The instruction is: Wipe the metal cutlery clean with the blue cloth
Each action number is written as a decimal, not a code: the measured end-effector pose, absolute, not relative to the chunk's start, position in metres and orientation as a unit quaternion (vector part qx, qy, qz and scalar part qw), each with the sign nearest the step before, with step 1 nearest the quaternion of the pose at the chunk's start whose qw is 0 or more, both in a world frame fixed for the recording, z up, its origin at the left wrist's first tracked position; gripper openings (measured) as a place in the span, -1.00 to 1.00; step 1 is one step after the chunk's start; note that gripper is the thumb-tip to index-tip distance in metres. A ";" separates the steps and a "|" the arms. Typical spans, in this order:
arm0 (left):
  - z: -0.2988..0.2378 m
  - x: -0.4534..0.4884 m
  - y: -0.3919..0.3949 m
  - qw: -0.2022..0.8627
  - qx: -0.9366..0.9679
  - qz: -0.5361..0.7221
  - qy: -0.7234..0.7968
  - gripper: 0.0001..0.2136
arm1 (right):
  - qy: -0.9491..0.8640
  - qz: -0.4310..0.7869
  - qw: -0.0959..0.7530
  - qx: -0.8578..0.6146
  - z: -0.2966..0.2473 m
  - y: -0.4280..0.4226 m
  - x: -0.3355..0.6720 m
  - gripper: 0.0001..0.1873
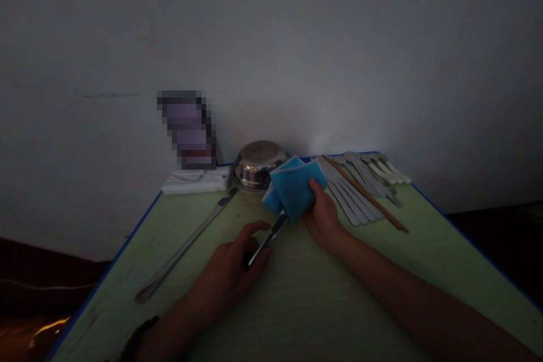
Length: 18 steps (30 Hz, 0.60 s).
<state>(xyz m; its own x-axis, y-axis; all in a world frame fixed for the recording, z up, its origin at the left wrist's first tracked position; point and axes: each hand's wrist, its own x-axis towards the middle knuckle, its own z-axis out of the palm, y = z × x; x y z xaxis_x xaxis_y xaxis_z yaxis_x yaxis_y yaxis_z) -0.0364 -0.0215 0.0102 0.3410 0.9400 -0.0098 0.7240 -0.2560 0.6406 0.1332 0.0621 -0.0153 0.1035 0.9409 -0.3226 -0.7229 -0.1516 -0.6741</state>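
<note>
Left hand [235, 266] pinches metal utensil [265, 243] by its handle, low over green table [297, 305] | right hand [324, 218] clenches blue cloth [294, 189] round its far end | utensil likely stiff, light, slippery: handle grips best | cloth soft

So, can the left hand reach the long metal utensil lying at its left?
Probably yes: bare table lies between the left hand and the long utensil, though the hand grips a shorter utensil.

The cloth [294, 192] looks soft and matt (a blue fabric), the bowl [258, 165] and utensil [271, 235] glossy metal, the tabletop [297, 305] matt
</note>
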 end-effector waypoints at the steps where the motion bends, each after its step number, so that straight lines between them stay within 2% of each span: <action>1: 0.010 -0.036 -0.021 0.281 0.770 0.189 0.540 -0.71 | -0.146 0.655 0.633 -0.385 -0.016 0.062 0.133 -0.77; 11: 0.003 -0.040 -0.021 0.271 0.770 0.207 0.539 -0.93 | -0.171 0.656 0.621 -0.395 -0.015 0.061 0.133 -0.77; 18: 0.005 -0.039 -0.021 0.299 0.759 0.200 0.542 -0.80 | -0.185 0.655 0.612 -0.402 -0.015 0.060 0.134 -0.71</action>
<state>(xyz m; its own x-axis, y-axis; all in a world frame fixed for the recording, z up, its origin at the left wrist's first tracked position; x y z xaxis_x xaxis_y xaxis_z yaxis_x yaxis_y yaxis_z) -0.0385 -0.0210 0.0051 0.3314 0.9433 -0.0204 0.7039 -0.2328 0.6710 0.1340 0.0604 -0.0152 0.0731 0.9508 -0.3011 -0.6538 -0.1823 -0.7344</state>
